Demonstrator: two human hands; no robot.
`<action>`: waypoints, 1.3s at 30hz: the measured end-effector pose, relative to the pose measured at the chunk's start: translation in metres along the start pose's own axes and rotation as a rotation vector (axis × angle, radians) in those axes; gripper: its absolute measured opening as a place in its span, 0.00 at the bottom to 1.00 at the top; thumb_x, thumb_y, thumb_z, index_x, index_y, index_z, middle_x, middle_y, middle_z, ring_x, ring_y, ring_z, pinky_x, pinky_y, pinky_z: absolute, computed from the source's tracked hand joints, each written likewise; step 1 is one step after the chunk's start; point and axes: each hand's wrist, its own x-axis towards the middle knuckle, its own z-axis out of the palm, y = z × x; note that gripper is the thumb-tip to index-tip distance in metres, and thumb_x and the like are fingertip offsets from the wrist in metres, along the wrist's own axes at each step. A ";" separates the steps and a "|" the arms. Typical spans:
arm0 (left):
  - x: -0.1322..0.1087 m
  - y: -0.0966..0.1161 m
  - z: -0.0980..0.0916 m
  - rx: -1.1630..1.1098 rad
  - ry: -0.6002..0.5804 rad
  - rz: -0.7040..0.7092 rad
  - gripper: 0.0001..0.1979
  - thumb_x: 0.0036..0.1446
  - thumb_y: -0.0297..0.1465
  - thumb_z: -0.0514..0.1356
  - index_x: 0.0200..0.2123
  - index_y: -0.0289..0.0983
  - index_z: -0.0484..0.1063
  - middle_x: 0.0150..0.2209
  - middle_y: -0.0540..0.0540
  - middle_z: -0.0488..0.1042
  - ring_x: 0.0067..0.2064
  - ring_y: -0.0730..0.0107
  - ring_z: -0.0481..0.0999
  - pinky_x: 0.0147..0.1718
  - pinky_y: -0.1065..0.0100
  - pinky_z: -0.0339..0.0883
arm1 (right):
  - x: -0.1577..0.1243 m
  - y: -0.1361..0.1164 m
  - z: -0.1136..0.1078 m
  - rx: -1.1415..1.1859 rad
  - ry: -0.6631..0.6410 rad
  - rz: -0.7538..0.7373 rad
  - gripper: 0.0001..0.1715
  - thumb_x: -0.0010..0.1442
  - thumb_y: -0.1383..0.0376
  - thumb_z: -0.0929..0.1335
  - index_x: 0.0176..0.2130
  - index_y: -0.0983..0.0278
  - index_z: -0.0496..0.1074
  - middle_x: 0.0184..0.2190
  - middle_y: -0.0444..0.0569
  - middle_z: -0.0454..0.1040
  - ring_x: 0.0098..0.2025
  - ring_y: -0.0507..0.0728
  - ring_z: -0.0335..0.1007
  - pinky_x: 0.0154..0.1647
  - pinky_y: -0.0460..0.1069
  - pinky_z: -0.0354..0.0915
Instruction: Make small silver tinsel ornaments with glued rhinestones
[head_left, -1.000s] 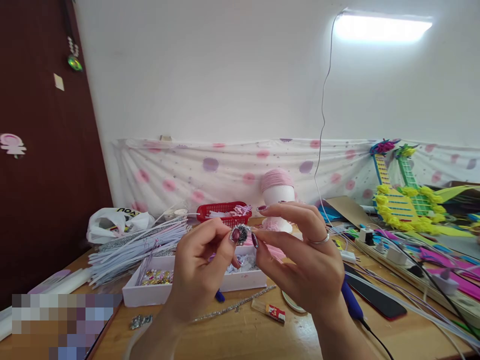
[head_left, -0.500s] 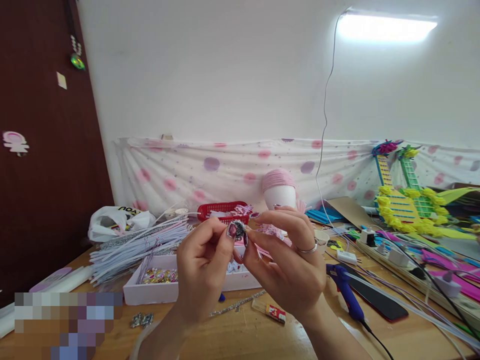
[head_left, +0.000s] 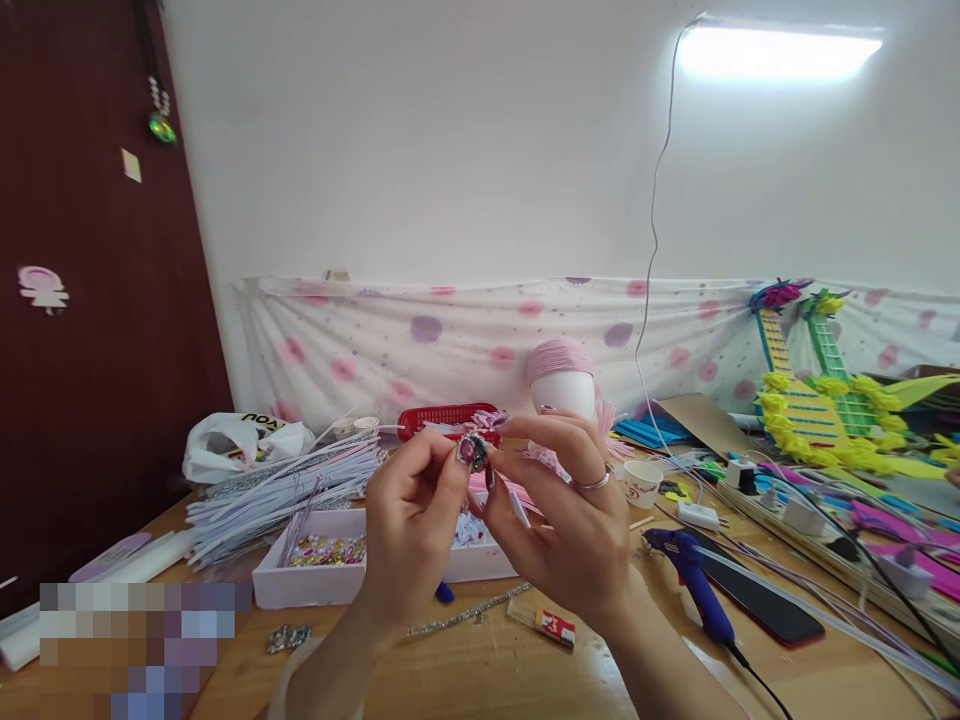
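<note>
Between both hands, a small coil of silver tinsel pipe cleaner (head_left: pixel 478 453) is raised above the table. My left hand (head_left: pixel 415 515) pinches its left side between thumb and forefinger. On the right side, my right hand (head_left: pixel 566 520) grips it with thumb and forefinger, the other fingers lifted and a ring on one. Fingertips cover part of the coil. Below the hands lies a straight length of silver tinsel pipe cleaner (head_left: pixel 469 613). Two small silver tinsel shapes (head_left: pixel 289 638) rest on the table to the left.
Behind my hands stands a white tray (head_left: pixel 307 588) with gems and beads. Bundled pipe cleaners (head_left: pixel 285 510) lie left, and a red basket (head_left: pixel 420 420) sits farther back. To the right are a blue glue gun (head_left: pixel 694 580), a black phone (head_left: pixel 761 590), a paper cup (head_left: pixel 643 483) and a lighter (head_left: pixel 555 628).
The right hand has turned slightly and drawn its raised fingers a little to the left, uncovering the paper cup. Both hands still hold the coil. The view has shifted slightly.
</note>
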 end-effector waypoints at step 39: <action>0.006 -0.008 -0.003 0.164 -0.012 0.053 0.18 0.62 0.33 0.60 0.19 0.37 0.68 0.20 0.51 0.65 0.24 0.73 0.64 0.21 0.71 0.55 | -0.005 0.017 0.001 -0.058 -0.024 0.064 0.05 0.61 0.69 0.72 0.37 0.60 0.75 0.45 0.53 0.74 0.46 0.61 0.74 0.46 0.59 0.68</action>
